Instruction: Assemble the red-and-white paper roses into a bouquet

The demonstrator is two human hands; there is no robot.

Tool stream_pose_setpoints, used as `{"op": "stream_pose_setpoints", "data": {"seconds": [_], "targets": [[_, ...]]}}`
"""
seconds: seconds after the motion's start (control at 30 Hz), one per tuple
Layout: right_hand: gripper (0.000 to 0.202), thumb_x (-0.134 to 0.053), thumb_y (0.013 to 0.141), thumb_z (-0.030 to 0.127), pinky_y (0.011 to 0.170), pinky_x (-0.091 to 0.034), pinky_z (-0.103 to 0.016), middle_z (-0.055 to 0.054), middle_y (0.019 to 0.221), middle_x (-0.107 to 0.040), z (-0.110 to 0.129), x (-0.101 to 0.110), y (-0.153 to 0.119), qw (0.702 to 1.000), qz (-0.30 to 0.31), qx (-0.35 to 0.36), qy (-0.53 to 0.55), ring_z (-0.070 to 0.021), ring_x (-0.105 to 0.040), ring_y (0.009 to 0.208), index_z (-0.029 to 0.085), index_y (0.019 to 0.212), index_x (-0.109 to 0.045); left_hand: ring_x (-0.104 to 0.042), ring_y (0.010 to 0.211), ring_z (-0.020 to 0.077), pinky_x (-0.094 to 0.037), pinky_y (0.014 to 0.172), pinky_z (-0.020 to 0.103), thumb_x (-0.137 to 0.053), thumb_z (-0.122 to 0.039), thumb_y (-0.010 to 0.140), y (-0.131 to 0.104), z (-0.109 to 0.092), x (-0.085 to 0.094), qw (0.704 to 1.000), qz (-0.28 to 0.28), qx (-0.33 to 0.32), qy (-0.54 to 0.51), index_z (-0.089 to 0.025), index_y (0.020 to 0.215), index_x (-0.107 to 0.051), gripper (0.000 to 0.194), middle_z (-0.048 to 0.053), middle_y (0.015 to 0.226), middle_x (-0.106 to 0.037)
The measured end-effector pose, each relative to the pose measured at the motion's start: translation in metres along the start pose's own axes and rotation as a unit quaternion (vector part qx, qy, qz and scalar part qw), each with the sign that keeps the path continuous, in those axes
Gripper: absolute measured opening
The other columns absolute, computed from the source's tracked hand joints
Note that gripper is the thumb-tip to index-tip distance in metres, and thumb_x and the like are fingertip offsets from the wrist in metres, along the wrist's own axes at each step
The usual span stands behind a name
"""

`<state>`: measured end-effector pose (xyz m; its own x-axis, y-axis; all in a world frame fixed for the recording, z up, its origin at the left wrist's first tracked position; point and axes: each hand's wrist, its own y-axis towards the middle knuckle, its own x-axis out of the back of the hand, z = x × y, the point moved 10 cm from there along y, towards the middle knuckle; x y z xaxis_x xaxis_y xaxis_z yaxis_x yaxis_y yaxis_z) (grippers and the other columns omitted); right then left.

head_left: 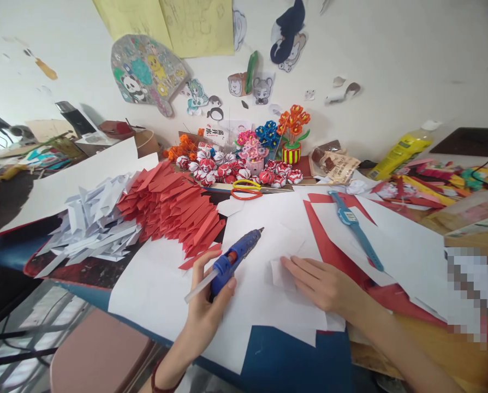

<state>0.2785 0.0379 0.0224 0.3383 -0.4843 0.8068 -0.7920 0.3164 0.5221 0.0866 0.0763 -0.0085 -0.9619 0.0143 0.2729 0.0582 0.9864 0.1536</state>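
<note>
My left hand (211, 297) is wrapped round a blue hot glue gun (236, 259), its nozzle pointing up and to the right. A translucent glue stick (201, 287) sticks out of the gun's rear. My right hand (321, 281) lies with fingers stretched out, the fingertips on a small pale translucent piece (281, 274) that rests on white paper (252, 305). Left of the glue gun are a pile of folded red paper strips (170, 204) and a pile of folded white paper strips (99, 218).
Red-and-white paper balls (223, 169) and flower pots, one with orange flowers (294, 123), stand along the wall. A blue watch (352, 221) lies on paper at right. A yellow bottle (403, 150) leans behind coloured scraps. A pink stool (99, 352) stands at lower left.
</note>
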Motion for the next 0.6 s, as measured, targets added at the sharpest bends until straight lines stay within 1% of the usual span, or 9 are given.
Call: {"op": "stream_pose_setpoints", "data": {"seconds": [0.07,0.13,0.23,0.33,0.43,0.6], "targets": [[0.018,-0.054,0.087,0.001,0.085,-0.06,-0.035,-0.017,0.111,-0.071,0.005,-0.002,0.001,0.999,0.005,0.031,-0.009,-0.0234,-0.065,0.108,0.008,0.087,-0.07,-0.052,0.072,0.0129,-0.044,0.065,0.028,-0.056,-0.034,0.093,-0.001,0.006,-0.003,0.998,0.013,0.044,-0.045,-0.026,0.129,-0.033,0.042,0.006,0.104,-0.058],[0.018,-0.053,0.088,0.003,0.086,-0.059,-0.037,-0.02,0.114,-0.069,0.009,-0.004,0.002,0.998,0.014,0.056,-0.017,-0.0252,-0.064,0.11,0.006,0.086,-0.07,-0.051,0.075,0.0128,-0.043,0.067,0.028,-0.057,-0.034,0.093,-0.001,0.009,-0.004,0.995,0.019,0.068,-0.069,-0.026,0.127,-0.034,0.042,0.006,0.108,-0.057],[0.024,-0.046,0.088,0.004,0.085,-0.059,-0.039,-0.022,0.118,-0.067,0.012,-0.006,0.005,0.996,0.029,0.078,-0.02,-0.0266,-0.064,0.111,0.004,0.09,-0.07,-0.05,0.075,0.0121,-0.042,0.066,0.027,-0.059,-0.034,0.092,-0.002,0.012,-0.005,0.994,0.018,0.071,-0.082,-0.027,0.126,-0.036,0.042,0.005,0.11,-0.056],[0.031,-0.041,0.087,0.002,0.084,-0.059,-0.038,-0.02,0.118,-0.068,0.014,-0.007,0.008,0.996,0.034,0.084,-0.021,-0.0254,-0.065,0.107,0.004,0.095,-0.071,-0.05,0.073,0.0118,-0.042,0.065,0.027,-0.061,-0.033,0.09,-0.001,0.013,-0.005,0.993,0.012,0.063,-0.097,-0.028,0.125,-0.038,0.042,0.003,0.106,-0.057],[0.03,-0.044,0.085,0.003,0.084,-0.06,-0.036,-0.019,0.115,-0.069,0.017,-0.008,0.01,0.995,0.041,0.092,-0.018,-0.0245,-0.067,0.103,0.003,0.095,-0.072,-0.05,0.075,0.0123,-0.042,0.066,0.026,-0.06,-0.031,0.091,0.0,0.01,-0.007,0.993,0.023,0.066,-0.093,-0.028,0.124,-0.039,0.04,0.002,0.103,-0.057],[0.027,-0.047,0.086,0.004,0.084,-0.06,-0.034,-0.02,0.113,-0.07,0.019,-0.011,0.011,0.994,0.054,0.096,0.009,-0.0245,-0.068,0.101,0.001,0.098,-0.071,-0.051,0.077,0.0121,-0.04,0.066,0.025,-0.058,-0.03,0.092,0.0,0.006,-0.01,0.993,0.042,0.068,-0.083,-0.028,0.123,-0.039,0.037,0.001,0.104,-0.058]]}}
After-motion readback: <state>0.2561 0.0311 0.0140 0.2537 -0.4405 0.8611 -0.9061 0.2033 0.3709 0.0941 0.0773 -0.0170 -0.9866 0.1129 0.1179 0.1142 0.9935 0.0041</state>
